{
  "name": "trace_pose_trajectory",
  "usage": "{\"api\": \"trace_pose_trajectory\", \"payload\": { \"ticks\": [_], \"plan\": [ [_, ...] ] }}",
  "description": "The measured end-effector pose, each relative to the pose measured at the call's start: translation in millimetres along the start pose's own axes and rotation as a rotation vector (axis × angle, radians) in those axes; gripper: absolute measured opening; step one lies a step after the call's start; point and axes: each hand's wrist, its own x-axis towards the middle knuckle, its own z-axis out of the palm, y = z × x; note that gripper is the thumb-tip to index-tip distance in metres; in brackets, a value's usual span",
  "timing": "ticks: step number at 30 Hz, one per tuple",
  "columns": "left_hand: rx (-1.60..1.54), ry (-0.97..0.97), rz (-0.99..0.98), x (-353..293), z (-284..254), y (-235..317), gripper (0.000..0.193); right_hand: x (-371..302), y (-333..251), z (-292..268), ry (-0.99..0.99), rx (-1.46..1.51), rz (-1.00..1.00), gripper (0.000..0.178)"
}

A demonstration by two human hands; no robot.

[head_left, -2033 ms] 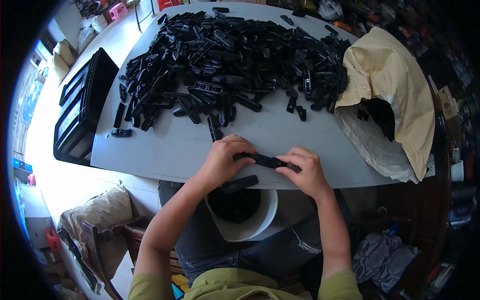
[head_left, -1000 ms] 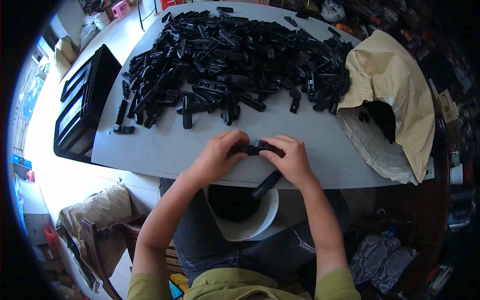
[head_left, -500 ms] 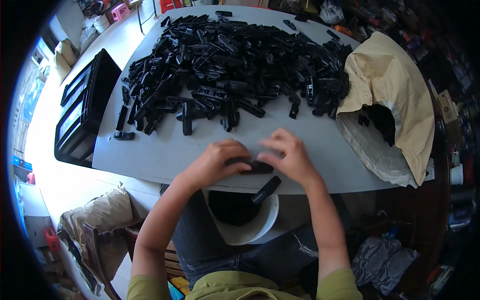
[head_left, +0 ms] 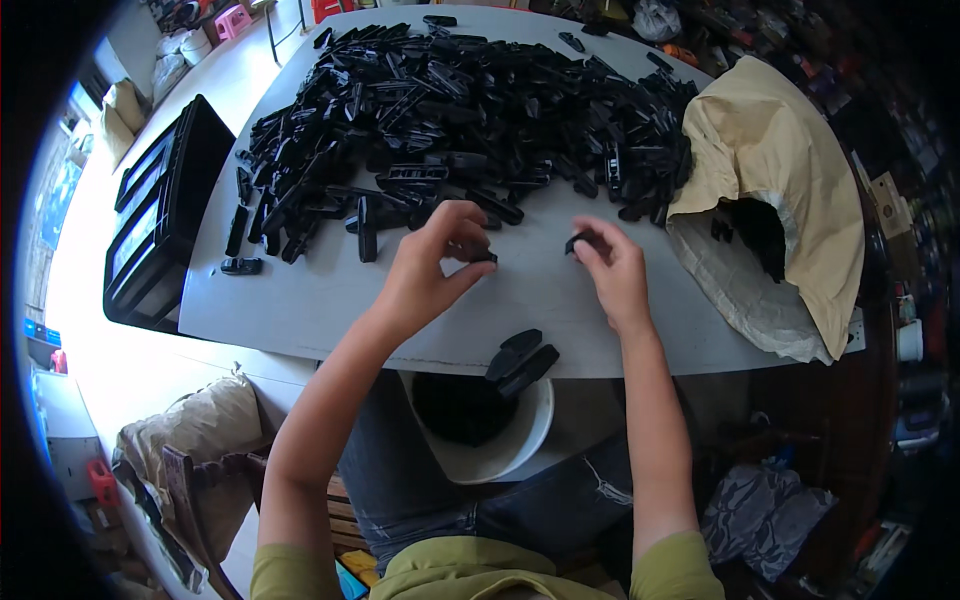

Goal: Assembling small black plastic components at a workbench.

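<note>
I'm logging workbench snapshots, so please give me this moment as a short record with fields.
Left hand: pinches a dark piece, mostly hidden by fingers
Right hand: pinches a black part, apart from the left's
Near table edge: two elongated black pieces, side by side, partly overhanging
Below edge: white bucket, dark contents
Far side of table: large heap of black plastic parts
Table's right: open beige sack
Table's left: black crate

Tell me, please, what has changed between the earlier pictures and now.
The left hand and right hand moved forward toward the black pile, each now pinching a black part. The piece they held was let go at the table edge beside another. The sack and crate stayed put.
</note>
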Motion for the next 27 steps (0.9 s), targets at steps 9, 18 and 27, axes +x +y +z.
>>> {"api": "trace_pose_trajectory", "payload": {
  "ticks": [9, 18, 27],
  "plan": [
    [0.168, -0.088, -0.028, -13, 11, -3, 0.025, -34, -39, 6, -0.112, -0.366, -0.051, 0.025],
    [0.444, -0.020, 0.099, -17, 16, 11, 0.025, -31, -26, -1, -0.231, -0.266, -0.134, 0.023],
    [0.205, -0.189, 0.093, -12, 17, 5, 0.027, -32, -31, 3, -0.255, -0.287, -0.152, 0.028]
  ]
}}
